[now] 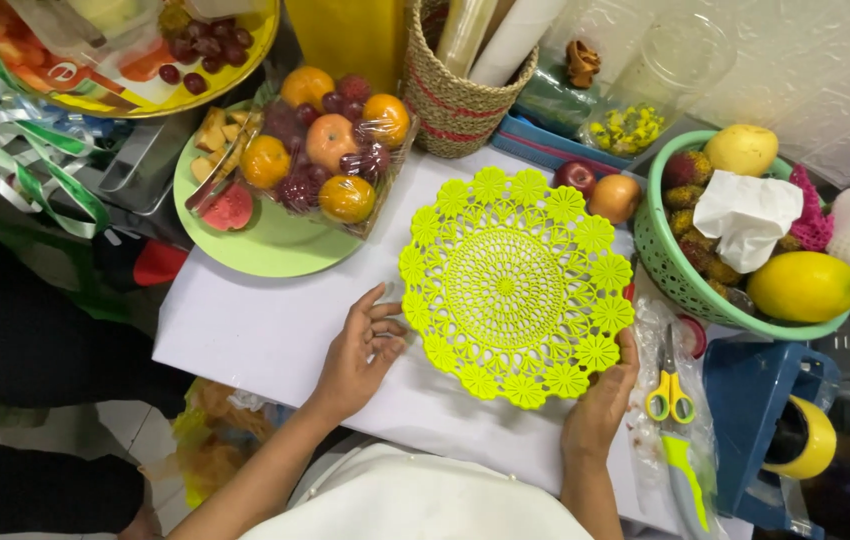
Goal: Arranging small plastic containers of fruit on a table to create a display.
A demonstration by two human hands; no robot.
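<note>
We are holding a round yellow lace-pattern plate [515,285] at the middle of the white table [255,330]. Our right hand [600,400] is gripping its rim at about 4 o'clock, thumb lying on top. Our left hand [360,350] is resting at the plate's 8 o'clock, fingers loosely spread and just touching the edge. At 10 o'clock a green plate [275,250] is carrying wrapped fruit [330,150]. At 3 o'clock a green basket [675,275] of fruit is standing, and yellow-handled scissors [670,395] are lying just beside our right hand.
</note>
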